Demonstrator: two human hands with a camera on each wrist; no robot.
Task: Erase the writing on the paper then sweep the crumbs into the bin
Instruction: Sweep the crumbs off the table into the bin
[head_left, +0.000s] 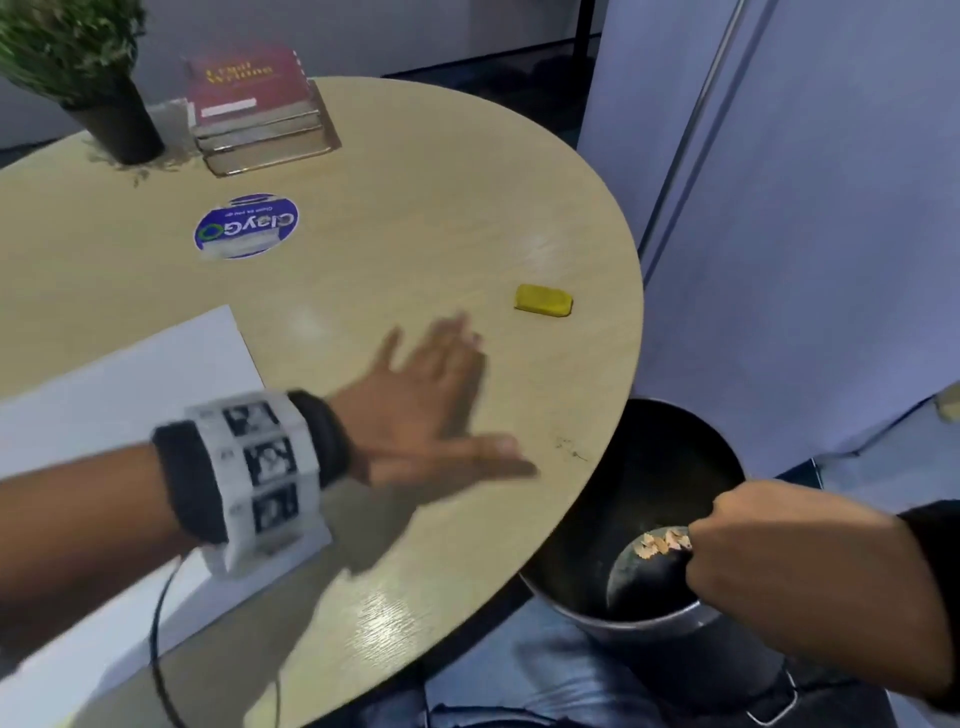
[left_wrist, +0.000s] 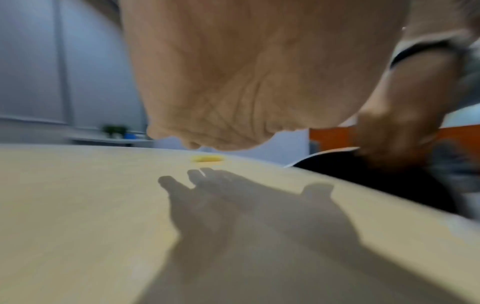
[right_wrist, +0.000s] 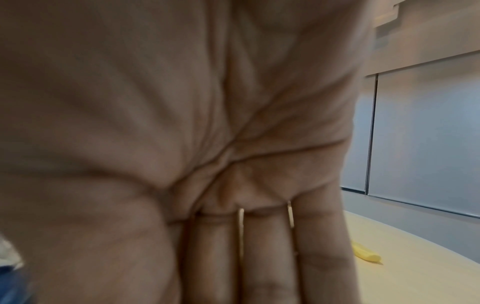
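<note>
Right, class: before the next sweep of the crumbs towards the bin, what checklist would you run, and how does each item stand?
1. Round black metal bin below the table edge: ok.
2. Right hand gripping the bin's rim: ok.
3. Left hand open, flat over the pale wooden table: ok.
4. Dark crumbs off the table: not ok, specks remain by the edge.
5. Yellow block eraser clear of the sweep: ok.
6. White paper sheet fully erased: cannot tell, partly hidden.

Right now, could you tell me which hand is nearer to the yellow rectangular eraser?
Left. The left hand hovers over the beige table, fingertips just short of the yellow eraser; the right hand grips the round black bin beyond the table's edge.
</note>
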